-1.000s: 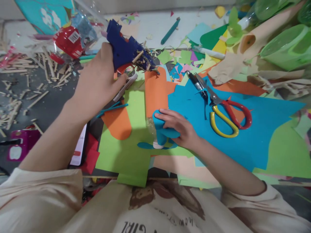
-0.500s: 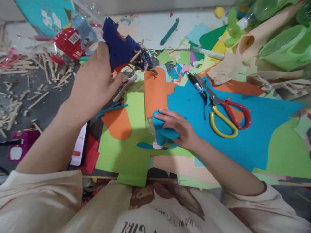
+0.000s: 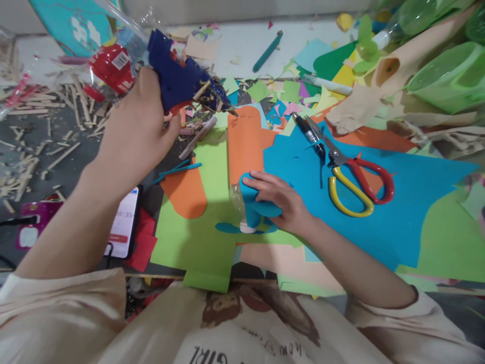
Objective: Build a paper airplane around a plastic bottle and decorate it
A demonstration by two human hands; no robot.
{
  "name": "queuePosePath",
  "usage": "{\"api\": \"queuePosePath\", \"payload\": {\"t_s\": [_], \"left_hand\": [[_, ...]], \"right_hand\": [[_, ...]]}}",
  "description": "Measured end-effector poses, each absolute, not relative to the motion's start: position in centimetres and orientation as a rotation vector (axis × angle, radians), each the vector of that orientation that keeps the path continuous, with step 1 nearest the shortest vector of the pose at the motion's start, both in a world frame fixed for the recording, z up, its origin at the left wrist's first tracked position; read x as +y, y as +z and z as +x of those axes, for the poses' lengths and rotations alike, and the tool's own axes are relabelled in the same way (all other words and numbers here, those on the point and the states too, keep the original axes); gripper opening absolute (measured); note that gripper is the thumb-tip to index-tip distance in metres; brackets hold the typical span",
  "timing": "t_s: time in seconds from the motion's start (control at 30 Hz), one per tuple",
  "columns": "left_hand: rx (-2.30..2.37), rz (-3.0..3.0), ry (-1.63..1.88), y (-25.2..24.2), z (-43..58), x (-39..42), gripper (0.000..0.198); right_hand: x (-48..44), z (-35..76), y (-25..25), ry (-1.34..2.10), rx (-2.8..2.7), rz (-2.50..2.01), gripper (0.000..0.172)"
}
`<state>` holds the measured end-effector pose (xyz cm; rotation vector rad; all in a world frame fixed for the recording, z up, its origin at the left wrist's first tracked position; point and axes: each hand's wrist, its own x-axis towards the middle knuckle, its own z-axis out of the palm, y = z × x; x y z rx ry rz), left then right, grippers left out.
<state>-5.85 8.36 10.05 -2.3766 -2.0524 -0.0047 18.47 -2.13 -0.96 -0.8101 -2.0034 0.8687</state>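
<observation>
My left hand [image 3: 132, 121] is closed around the grip of a dark blue hot glue gun [image 3: 174, 76], one finger by its orange trigger. The gun's tip is just at the far left corner of an orange paper wrap [image 3: 245, 146]. That wrap covers a small clear plastic bottle [image 3: 235, 197], which lies with its white cap [image 3: 248, 227] towards me. With bent fingers my right hand [image 3: 284, 202] holds a blue paper piece [image 3: 252, 207] against the bottle's neck end. Part of that piece is hidden under the fingers. Green paper [image 3: 212, 177] lies beneath.
Scissors [image 3: 341, 162] with red and yellow handles and a black marker [image 3: 308, 134] lie on blue paper [image 3: 397, 212] to the right. A phone [image 3: 123, 222] and broken sticks [image 3: 28, 172] are at left. Paper scraps [image 3: 261, 91] and a green plastic container [image 3: 447, 76] are farther back.
My left hand has drawn the glue gun a little left, its tip moving from the wrap's far end to its corner. My right hand stays on the blue paper.
</observation>
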Motion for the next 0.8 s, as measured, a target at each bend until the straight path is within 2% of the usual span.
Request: {"api": "queuePosePath", "payload": {"t_s": [0.3, 0.5, 0.8], "left_hand": [[-2.037, -2.384, 0.059, 10.3, -4.8, 8.3, 0.038], [-2.095, -2.420, -0.026, 10.1, -3.7, 8.4, 0.037], [-2.109, -2.420, 0.034, 9.9, -4.0, 8.6, 0.041]], "right_hand": [[-2.1, 18.5, -0.9, 0.824, -2.011, -0.787, 0.013], [-2.0, 18.4, -0.8, 0.801, -2.026, -0.772, 0.017], [-2.1, 18.5, -0.9, 0.805, -2.006, -0.781, 0.016]]}}
